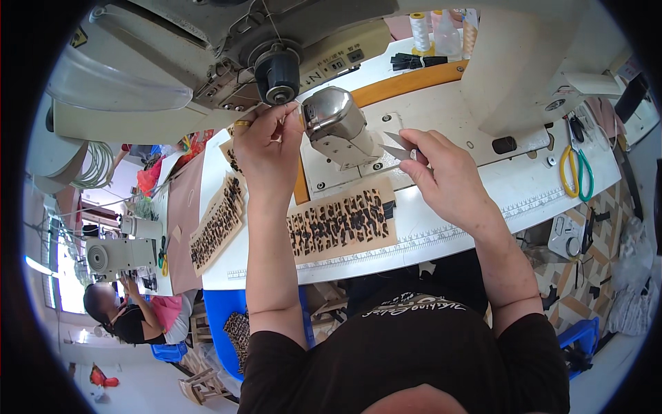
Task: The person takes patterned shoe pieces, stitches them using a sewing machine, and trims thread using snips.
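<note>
My left hand (265, 148), with a ring on one finger, reaches up under the head of a sewing machine (338, 62). Its fingertips are pinched together beside the rounded metal arm end (336, 116); what they hold, if anything, is too small to make out. In my right hand (447, 178) is a pair of thread snips (396, 146), blades apart and pointing left toward that metal end. A leopard-print piece on tan backing (338, 224) lies on the table between my forearms. Another leopard-print piece (219, 224) rests left of my left forearm.
Scissors with yellow and green handles (578, 169) lie at the table's right. A printed ruler strip (441, 238) runs along the near edge. Thread spools (420, 34) and black clips (417, 62) are at the back. At far left a person (141, 310) sits by another machine (114, 257).
</note>
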### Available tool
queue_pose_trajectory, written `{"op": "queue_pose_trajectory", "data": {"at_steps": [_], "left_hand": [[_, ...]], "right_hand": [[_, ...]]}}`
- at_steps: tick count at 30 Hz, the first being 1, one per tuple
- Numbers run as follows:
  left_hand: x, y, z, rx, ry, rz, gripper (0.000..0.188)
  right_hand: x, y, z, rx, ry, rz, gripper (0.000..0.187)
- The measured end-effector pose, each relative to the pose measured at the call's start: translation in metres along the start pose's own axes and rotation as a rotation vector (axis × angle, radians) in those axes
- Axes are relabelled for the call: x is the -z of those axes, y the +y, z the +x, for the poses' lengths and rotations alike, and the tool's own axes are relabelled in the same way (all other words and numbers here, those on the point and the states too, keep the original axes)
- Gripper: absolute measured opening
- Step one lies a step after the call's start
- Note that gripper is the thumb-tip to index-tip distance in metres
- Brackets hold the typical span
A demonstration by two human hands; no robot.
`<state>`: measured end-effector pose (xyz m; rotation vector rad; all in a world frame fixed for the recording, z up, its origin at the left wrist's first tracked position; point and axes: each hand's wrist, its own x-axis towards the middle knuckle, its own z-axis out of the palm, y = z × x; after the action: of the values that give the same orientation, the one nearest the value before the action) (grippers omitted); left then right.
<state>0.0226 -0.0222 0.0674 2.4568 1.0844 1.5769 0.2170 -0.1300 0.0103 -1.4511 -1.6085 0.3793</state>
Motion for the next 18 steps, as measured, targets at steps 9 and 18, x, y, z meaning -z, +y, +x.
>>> {"op": "queue_pose_trajectory", "data": {"at_steps": [9, 18], "left_hand": [[-0.0010, 0.0007, 0.0000, 0.013, 0.000, -0.015, 0.011], [-0.0023, 0.0041, 0.0002, 0.031, -0.007, -0.003, 0.012]], "right_hand": [[0.0007, 0.0002, -0.0002, 0.008, -0.003, 0.011, 0.031], [0.0014, 0.0022, -0.0014, 0.012, 0.006, 0.029, 0.031]]}}
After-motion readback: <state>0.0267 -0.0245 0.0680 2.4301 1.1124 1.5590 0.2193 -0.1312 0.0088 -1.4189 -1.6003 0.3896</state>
